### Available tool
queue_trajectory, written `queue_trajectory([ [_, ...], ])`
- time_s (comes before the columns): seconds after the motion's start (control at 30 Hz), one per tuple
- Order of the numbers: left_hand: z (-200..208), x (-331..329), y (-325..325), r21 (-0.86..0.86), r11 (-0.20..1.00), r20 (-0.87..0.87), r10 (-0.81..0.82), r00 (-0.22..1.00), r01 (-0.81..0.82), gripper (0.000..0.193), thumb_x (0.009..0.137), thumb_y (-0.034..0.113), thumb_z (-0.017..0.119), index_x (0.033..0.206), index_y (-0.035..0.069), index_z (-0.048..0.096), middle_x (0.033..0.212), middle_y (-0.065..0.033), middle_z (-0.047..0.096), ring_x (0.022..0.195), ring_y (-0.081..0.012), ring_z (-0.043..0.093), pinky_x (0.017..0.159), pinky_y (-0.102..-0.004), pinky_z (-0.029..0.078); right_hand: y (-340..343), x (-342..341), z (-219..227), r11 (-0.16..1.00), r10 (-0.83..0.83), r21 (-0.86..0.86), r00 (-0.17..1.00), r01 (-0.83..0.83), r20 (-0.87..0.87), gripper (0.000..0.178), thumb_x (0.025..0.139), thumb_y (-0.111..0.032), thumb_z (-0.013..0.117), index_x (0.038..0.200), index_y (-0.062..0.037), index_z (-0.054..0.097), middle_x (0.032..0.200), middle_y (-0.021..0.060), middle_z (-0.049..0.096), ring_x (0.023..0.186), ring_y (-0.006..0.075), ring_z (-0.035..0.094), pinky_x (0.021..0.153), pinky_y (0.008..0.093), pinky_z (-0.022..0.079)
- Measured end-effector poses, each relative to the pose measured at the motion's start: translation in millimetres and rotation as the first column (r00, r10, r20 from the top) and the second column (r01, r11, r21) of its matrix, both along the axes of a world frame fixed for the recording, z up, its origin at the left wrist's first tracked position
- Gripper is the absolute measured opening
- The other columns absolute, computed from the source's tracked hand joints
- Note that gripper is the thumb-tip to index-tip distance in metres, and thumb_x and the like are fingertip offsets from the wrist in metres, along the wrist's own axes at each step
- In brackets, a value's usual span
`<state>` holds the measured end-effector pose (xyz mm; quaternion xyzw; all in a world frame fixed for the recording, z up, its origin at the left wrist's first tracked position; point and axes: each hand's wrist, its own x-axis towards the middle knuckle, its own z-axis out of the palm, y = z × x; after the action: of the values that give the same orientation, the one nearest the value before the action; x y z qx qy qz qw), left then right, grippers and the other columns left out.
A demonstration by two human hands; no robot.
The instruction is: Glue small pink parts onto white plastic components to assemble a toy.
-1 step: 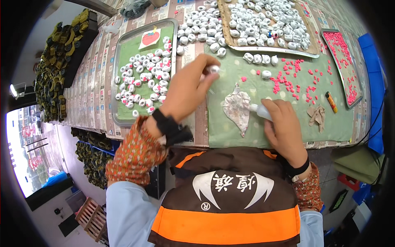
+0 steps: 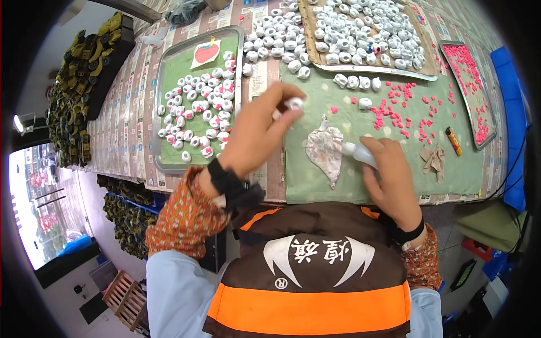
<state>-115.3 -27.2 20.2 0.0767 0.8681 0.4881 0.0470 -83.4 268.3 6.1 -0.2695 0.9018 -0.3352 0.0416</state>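
Between the thumb and fingers of my left hand [image 2: 262, 127] is a small white rounded piece [image 2: 294, 103], raised over the left part of the green cloth [image 2: 360, 174]. My right hand [image 2: 389, 172] is closed round a translucent white squeeze bottle [image 2: 363, 153]. The bottle lies tilted, its nozzle end pointing left at a stained crumpled rag [image 2: 325, 149]. Another white piece [image 2: 365, 103] sits alone beyond the bottle, near scattered small pink bits [image 2: 394, 115]. A short row of white pieces [image 2: 352, 82] stands farther back.
On the left, a metal tray [image 2: 160, 112] holds white pieces with pink on them and a heart-shaped picture. A brown tray [image 2: 383, 70] full of white pieces stands at the back. To the right are a narrow tray [image 2: 470, 96] of pink bits, an orange-yellow tube [image 2: 453, 141] and a beige scrap [image 2: 433, 160].
My left hand has shifted slightly toward me and to the right with the white piece. My right hand and the bottle have barely moved.
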Motion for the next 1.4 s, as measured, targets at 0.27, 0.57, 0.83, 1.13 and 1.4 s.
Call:
queue_trajectory([
  [0.27,8,72,28,0.531,0.826,0.375,-0.031,0.926,-0.188,0.032,0.099,0.005,0.064,0.131,0.004,0.058,0.103,-0.0014,0.057,0.081,-0.0033,0.055,0.069,-0.0202,0.053,-3,18,20,0.668,0.105,-0.545,0.661,0.507,0.743,0.038,0.089,-0.011,0.074,0.123,-0.0017,0.059,0.112,0.0032,0.063,0.097,0.0118,0.061,0.085,0.0286,0.05],
  [0.57,-7,91,32,0.585,0.763,0.482,-0.055,0.874,-0.274,0.032,0.099,0.005,0.067,0.13,0.004,0.058,0.103,-0.0004,0.057,0.082,-0.0033,0.056,0.068,-0.0202,0.054,-6,39,31,0.854,-0.002,-0.515,0.992,0.067,0.126,0.04,0.079,-0.005,0.082,0.114,-0.0002,0.063,0.101,0.0137,0.071,0.078,0.0188,0.069,0.07,0.0284,0.053],
  [0.83,-13,96,36,0.534,0.785,0.532,-0.025,0.846,-0.313,0.029,0.097,0.006,0.071,0.123,0.002,0.059,0.09,-0.0008,0.061,0.072,-0.0036,0.058,0.064,-0.02,0.054,-18,40,35,0.909,0.026,-0.409,0.988,-0.086,-0.151,0.036,0.077,-0.005,0.084,0.108,-0.0007,0.067,0.078,0.0122,0.067,0.058,0.0274,0.063,0.051,0.0358,0.048],
  [1.13,-14,100,36,0.431,0.876,0.448,0.0,0.894,-0.216,0.03,0.094,0.01,0.076,0.118,0.002,0.061,0.09,-0.002,0.065,0.075,-0.0049,0.059,0.067,-0.0211,0.05,-22,39,34,0.938,0.054,-0.321,0.972,-0.128,-0.229,0.04,0.076,-0.006,0.083,0.112,-0.0022,0.066,0.067,0.0078,0.057,0.051,0.0252,0.056,0.046,0.0366,0.041],
  [1.4,-15,99,36,0.384,0.914,0.406,-0.037,0.913,-0.134,0.032,0.095,0.003,0.073,0.124,0.002,0.06,0.093,-0.0008,0.062,0.075,-0.0031,0.06,0.067,-0.0191,0.052,-22,39,31,0.949,0.073,-0.284,0.97,-0.139,-0.232,0.04,0.075,-0.006,0.084,0.111,-0.0027,0.066,0.067,0.0079,0.056,0.051,0.0252,0.055,0.046,0.0369,0.04],
])
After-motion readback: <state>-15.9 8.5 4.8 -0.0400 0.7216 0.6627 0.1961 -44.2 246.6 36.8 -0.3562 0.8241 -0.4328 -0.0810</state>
